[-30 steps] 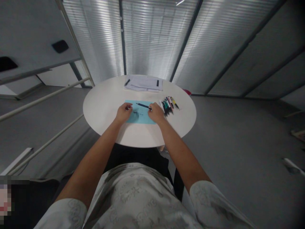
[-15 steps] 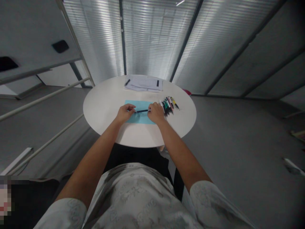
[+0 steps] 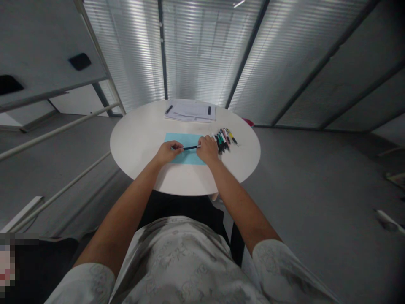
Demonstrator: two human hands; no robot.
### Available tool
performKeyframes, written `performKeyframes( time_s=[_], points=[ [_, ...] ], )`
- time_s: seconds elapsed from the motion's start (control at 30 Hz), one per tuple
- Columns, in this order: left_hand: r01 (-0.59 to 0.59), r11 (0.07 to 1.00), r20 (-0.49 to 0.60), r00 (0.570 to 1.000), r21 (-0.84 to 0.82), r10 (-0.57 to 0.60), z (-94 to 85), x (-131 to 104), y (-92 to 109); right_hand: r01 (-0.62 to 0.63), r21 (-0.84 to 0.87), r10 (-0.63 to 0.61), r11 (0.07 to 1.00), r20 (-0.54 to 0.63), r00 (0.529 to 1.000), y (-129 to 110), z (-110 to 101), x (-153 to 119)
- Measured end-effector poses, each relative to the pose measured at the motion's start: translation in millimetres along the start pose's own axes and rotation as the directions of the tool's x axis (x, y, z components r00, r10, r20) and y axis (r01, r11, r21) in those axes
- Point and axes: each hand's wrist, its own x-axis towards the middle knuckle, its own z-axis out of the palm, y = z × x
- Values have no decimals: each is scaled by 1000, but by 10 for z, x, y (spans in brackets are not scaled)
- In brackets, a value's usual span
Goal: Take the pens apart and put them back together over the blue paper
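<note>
A slim dark pen (image 3: 190, 147) is held level between my two hands, above a light blue sheet (image 3: 190, 159). Its left end is pinched in my left hand (image 3: 168, 152), thumb and fingertips closed on it. My right hand (image 3: 207, 149) closes around the other end, where a pale tip shows at the fingers. The sheet lies flat on the white round table (image 3: 136, 135), partly covered by both hands. Just right of my right hand lies a row of pens and markers (image 3: 224, 140) with black, green, pink and yellow parts.
A stack of white papers (image 3: 191, 110) lies at the table's far side, with a dark pen (image 3: 168, 109) on its left part. Blinds (image 3: 196, 55) hang behind the table. White rails (image 3: 63, 130) run along the left. Something red (image 3: 248, 122) shows beyond the table's right rim.
My left hand has slid slightly right along the pen, its fingers closing further onto it, so less of the pen shows. My right hand stays almost in place.
</note>
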Motion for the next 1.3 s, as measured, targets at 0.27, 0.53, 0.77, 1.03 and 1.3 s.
performKeyframes(
  time_s=[0.27,0.53,0.77,1.03,1.3],
  points=[
    [39,995,-60,997,-89,-45,2,17,-58,-36,76,39,996,-40,998,26,42,25],
    [43,980,-205,975,-196,-84,-15,39,-119,-94,207,107,974,-54,993,152,134,113],
    [77,944,-393,896,-322,-207,-89,91,-199,-170,275,192,946,-57,980,214,108,159],
    [97,964,-518,828,-249,-217,-131,95,-235,-265,263,301,928,-107,948,230,60,162],
    [230,962,-344,924,148,-168,-58,21,-129,-180,203,195,962,-56,979,115,19,84]
  ],
)
